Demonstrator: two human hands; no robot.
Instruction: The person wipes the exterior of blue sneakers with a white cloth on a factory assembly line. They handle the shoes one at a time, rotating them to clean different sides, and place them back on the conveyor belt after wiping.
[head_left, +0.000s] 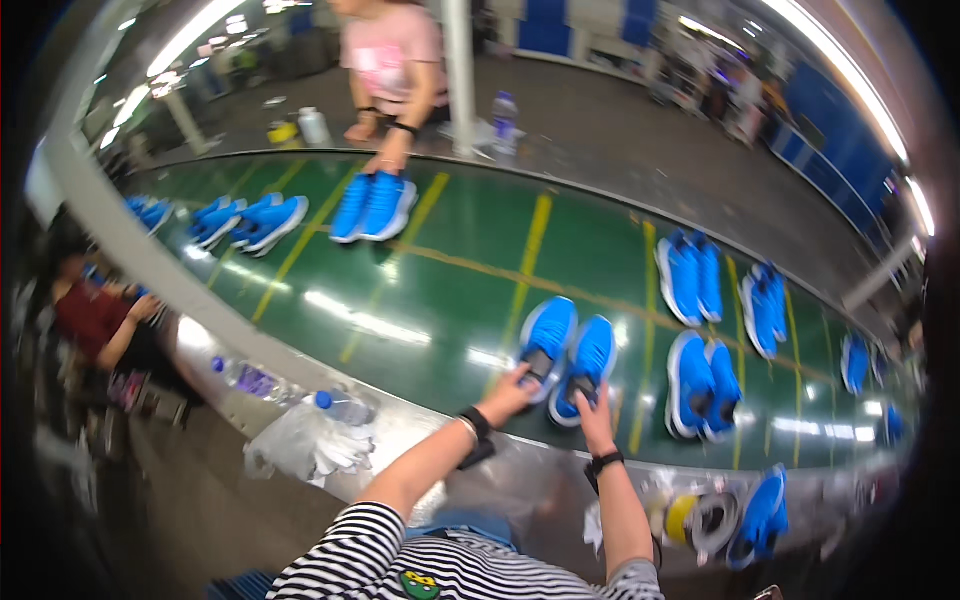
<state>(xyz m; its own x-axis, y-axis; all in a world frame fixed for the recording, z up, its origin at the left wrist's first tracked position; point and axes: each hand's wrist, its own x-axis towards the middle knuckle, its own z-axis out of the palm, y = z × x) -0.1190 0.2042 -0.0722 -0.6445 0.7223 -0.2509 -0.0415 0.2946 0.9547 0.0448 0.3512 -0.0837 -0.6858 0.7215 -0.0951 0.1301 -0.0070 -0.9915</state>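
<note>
Two blue sneakers with white soles lie side by side on the green belt, toes pointing away from me. My left hand (508,395) is closed on the heel of the left sneaker (550,325). My right hand (596,418) grips the heel collar of the right sneaker (593,345), with the thumb at its dark opening. Both shoes appear to rest on the belt, close together. The undersides of the shoes and some of my fingers are hidden.
The green belt (480,222) with yellow lines carries several more blue pairs, including one pair (690,275) at right. Across it, a person in pink (395,60) touches another pair (373,207). Bottles, a plastic bag (300,440) and tape rolls (712,522) line the near metal ledge.
</note>
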